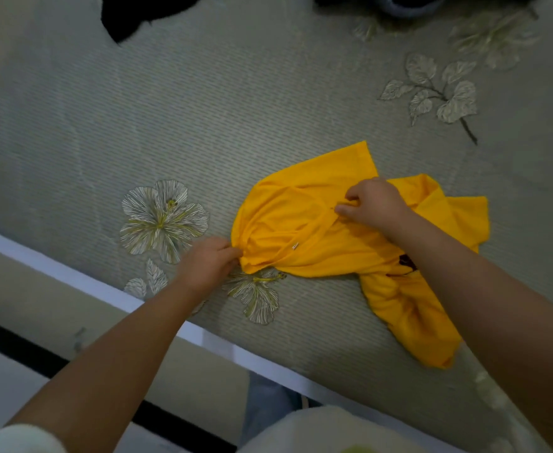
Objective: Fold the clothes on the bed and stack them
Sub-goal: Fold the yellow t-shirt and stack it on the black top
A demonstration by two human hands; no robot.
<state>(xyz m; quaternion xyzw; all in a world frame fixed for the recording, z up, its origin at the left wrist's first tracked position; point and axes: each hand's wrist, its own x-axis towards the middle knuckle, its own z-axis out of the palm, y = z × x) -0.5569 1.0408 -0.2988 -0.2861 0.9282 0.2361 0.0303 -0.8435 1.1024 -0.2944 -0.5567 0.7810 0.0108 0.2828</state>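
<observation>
A crumpled yellow shirt [317, 230] with a dark print near its lower right lies on the bed [203, 109], right of centre. My left hand [208, 264] grips the shirt's bunched left edge. My right hand [374, 201] pinches a fold of the yellow fabric near the shirt's upper middle. One sleeve sticks out toward the far side, and the lower part trails toward the bed's near edge.
The bed cover is grey-green with embroidered flowers [162, 220]. A black garment [131, 14] lies at the far left and a dark grey-blue item [412, 4] at the far right. The bed's white edge [105, 289] runs diagonally in front of me.
</observation>
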